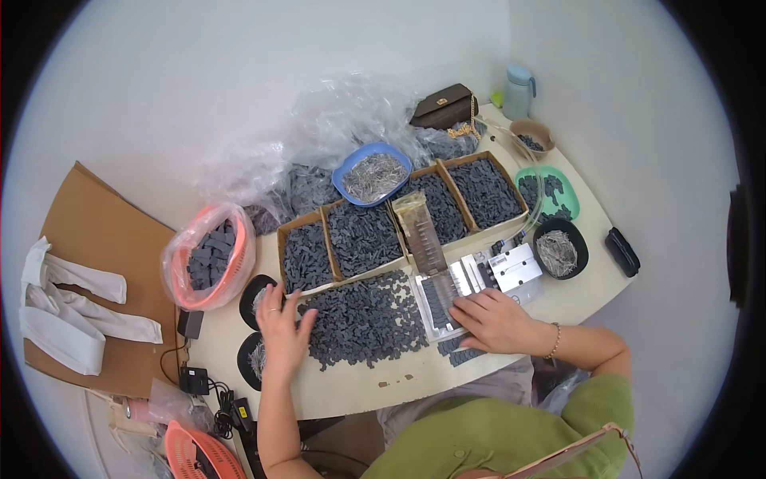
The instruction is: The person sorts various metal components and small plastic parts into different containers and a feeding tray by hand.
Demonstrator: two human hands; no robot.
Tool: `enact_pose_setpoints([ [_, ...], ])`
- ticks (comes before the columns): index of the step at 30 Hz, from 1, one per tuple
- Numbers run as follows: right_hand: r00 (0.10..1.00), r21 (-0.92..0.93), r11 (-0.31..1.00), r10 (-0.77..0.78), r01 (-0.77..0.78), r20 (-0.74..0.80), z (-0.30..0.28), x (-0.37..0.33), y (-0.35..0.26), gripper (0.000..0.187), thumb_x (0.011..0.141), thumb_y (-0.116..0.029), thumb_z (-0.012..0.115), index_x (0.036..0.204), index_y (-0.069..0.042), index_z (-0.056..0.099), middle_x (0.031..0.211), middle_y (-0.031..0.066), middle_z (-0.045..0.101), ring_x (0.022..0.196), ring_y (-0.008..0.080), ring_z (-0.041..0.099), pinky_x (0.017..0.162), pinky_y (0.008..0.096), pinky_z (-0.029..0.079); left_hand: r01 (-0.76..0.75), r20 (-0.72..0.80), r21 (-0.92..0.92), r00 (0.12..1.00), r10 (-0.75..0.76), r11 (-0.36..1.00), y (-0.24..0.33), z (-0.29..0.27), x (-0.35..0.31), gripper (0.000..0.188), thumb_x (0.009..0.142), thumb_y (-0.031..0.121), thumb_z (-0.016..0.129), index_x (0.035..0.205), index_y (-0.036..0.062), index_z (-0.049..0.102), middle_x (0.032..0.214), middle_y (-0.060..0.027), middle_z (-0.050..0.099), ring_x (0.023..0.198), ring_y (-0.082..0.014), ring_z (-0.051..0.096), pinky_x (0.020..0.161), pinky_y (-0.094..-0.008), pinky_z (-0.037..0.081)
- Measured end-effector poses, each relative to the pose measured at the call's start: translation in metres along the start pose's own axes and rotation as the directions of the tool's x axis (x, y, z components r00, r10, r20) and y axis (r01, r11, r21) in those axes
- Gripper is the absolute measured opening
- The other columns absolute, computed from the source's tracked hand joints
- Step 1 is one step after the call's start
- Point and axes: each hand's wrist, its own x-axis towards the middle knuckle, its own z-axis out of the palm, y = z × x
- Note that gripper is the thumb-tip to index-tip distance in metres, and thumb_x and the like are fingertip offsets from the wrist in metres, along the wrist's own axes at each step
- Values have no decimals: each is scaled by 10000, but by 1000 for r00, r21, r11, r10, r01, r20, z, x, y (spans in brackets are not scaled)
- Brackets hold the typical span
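My left hand (283, 331) is at the left edge of a spread pile of small dark grey pieces (363, 319), its fingers apart and nothing visible in them. Two black bowls of thin metal pins, an upper one (254, 302) and a lower one (251, 361), sit just left of it and are partly covered. My right hand (499, 321) rests with fingers stretched over the near side of a metal fixture (511, 267). Its fingertips are beside dark pieces lined up on a plate (439, 303). A clear slotted strip (423, 239) slants up from the fixture. More joined dark pieces (461, 351) lie below that hand.
Behind the pile stand cardboard boxes of dark pieces (307, 214), with a blue basin of pins (345, 191) on top. At right are a black bowl (581, 259), a green tray (570, 188) and a black case (621, 251). A bagged coral basket (239, 271) stands left.
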Motion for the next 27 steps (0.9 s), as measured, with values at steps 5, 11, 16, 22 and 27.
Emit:
enact_pose_setpoints([
  [5, 982, 43, 999, 31, -24, -185, -2, 49, 52, 312, 801, -278, 674, 1021, -60, 647, 1034, 93, 593, 969, 257, 540, 823, 379, 428, 246, 41, 41, 968, -248, 968, -67, 1, 7, 148, 799, 78, 649, 926, 5, 667, 946, -175, 634, 882, -358, 606, 783, -434, 482],
  [11, 950, 80, 965, 261, -250, -173, 10, 177, 139, 144, 791, -179, 670, 891, -81, 702, 900, 95, 659, 912, 299, 605, 810, 424, 478, 321, 270, 61, 906, -325, 945, -106, 20, 12, 79, 733, 58, 674, 801, 18, 667, 853, -181, 650, 810, -360, 638, 734, -452, 504],
  [16, 868, -119, 908, 419, -402, 267, 40, 239, 160, 232, 755, -229, 720, 936, -83, 715, 1020, 139, 694, 950, 320, 660, 812, 426, 508, 355, 234, 84, 901, -365, 931, -94, 11, 16, 85, 758, 97, 657, 827, 49, 671, 837, -159, 662, 802, -364, 640, 724, -459, 505],
  [22, 835, -213, 889, 455, -406, 308, 45, 249, 163, 198, 777, -163, 654, 935, -62, 717, 1009, 158, 695, 995, 308, 654, 849, 423, 505, 393, 140, 42, 908, -395, 919, -102, 2, 7, 95, 780, 124, 635, 789, 35, 604, 774, -171, 633, 743, -355, 624, 680, -441, 498],
  [27, 877, -81, 922, 385, -379, 287, 46, 241, 175, 175, 725, -167, 642, 866, -127, 738, 1013, 136, 698, 958, 314, 659, 850, 434, 505, 425, 227, -537, 905, -360, 729, -83, 24, 10, 84, 797, 77, 600, 763, 20, 549, 729, -76, 634, 639, -161, 598, 573, -311, 474],
])
